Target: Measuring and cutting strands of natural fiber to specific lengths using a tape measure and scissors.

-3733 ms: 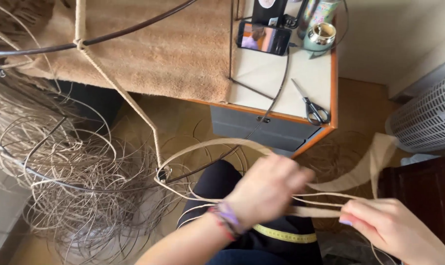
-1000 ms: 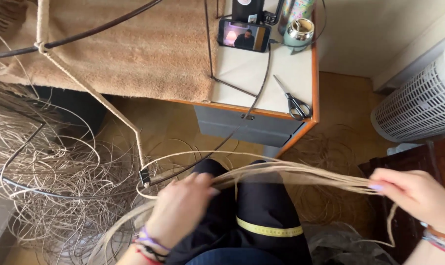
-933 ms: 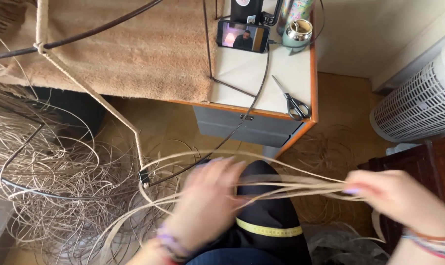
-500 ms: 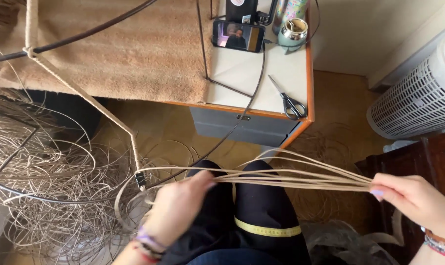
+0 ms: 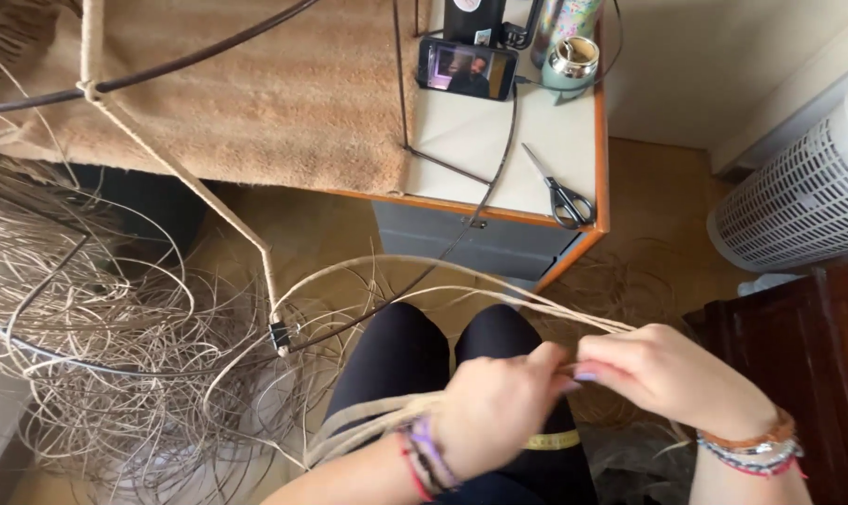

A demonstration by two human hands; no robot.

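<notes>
Pale, flat strands of cane (image 5: 499, 299) are running through both hands, which are meeting close together just above the person's lap. The left hand (image 5: 494, 416) is curling around the bundle where it is passing over the knees in black leggings (image 5: 405, 360), its fingers closing on the strands and its wrist wearing several coloured bracelets. The right hand (image 5: 672, 374) is pinching the same strands between thumb and fingertips just beside the left hand's knuckles; whether the two hands are actually touching is hard to tell. From the grip, the cane is looping out to the left in a wide arc and trailing down past the left forearm.

One end of the loop is reaching toward a small black binder clip (image 5: 281, 335), which is gripping a dark metal wire frame (image 5: 199, 61) wrapped with a cream cord; the frame is rising diagonally to the upper left. A loose tangle of thin cane coils (image 5: 96, 374) is lying on the floor to the left. A yellow tape measure (image 5: 550, 441) is lying across the lap, partly hidden by the left hand.

Further back, a white table with an orange edge (image 5: 461, 150) is carrying a tan fuzzy cloth (image 5: 255, 103), black-handled scissors (image 5: 559, 192), a propped phone (image 5: 468, 68) and a round metal cup (image 5: 573, 61). A white slotted plastic basket (image 5: 803, 201) is standing at the right.
</notes>
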